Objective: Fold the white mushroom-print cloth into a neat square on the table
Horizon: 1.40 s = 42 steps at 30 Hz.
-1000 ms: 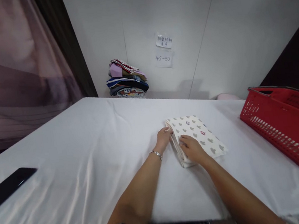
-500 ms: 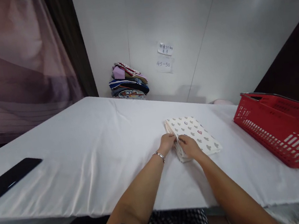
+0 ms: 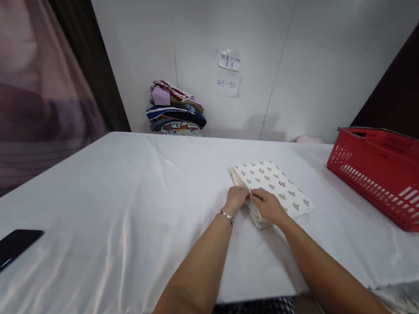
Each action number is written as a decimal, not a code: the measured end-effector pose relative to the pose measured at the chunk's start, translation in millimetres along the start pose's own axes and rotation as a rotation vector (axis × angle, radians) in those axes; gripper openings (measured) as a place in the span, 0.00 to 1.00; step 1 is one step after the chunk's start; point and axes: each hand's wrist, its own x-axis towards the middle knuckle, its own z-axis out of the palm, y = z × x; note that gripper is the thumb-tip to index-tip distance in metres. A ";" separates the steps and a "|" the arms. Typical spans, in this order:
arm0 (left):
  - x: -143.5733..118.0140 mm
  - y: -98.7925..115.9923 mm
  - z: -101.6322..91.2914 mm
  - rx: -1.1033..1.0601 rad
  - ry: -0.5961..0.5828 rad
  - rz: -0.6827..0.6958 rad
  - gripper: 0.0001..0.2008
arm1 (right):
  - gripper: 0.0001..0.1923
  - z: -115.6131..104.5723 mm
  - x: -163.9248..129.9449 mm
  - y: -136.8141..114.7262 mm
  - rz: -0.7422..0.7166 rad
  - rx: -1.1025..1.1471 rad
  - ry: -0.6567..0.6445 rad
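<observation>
A cream cloth (image 3: pixel 274 179) printed with grey shapes and a few red and blue marks lies folded into a thick, layered square on the white-covered table (image 3: pixel 182 181). At its left folded edge, my left hand (image 3: pixel 237 197) has its fingers closed on the cloth layers; a silver bracelet circles that wrist. Right beside it, my right hand (image 3: pixel 268 205) pinches the same edge from the top, its palm over the cloth's near left part. The fingertips of both hands almost meet, and the layers between them are partly hidden.
A red plastic basket (image 3: pixel 393 179) stands on the table's right side. At the left lies a flat black object (image 3: pixel 9 253). Behind the far edge rises a stack of folded fabrics (image 3: pixel 176 110), with paper notes (image 3: pixel 228 80) on the wall.
The camera view has shifted slightly. Both hands stay at the cloth's left edge, fingers moved only a little; the cloth remains folded in the same place.
</observation>
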 end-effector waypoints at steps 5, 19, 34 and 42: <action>2.6 -1.6 -4.8 0.079 0.036 0.002 0.09 | 0.14 0.6 1.0 13.1 0.078 -0.067 0.047; 1.6 8.0 -2.6 0.328 0.126 0.051 0.07 | 0.17 0.1 9.7 7.2 -0.028 0.021 -0.027; 3.8 15.0 -5.0 0.527 0.117 0.025 0.09 | 0.17 2.6 16.3 23.8 0.013 -0.154 0.015; 12.4 16.6 -2.9 0.502 0.194 0.047 0.09 | 0.17 2.0 18.1 17.6 -0.070 -0.153 0.008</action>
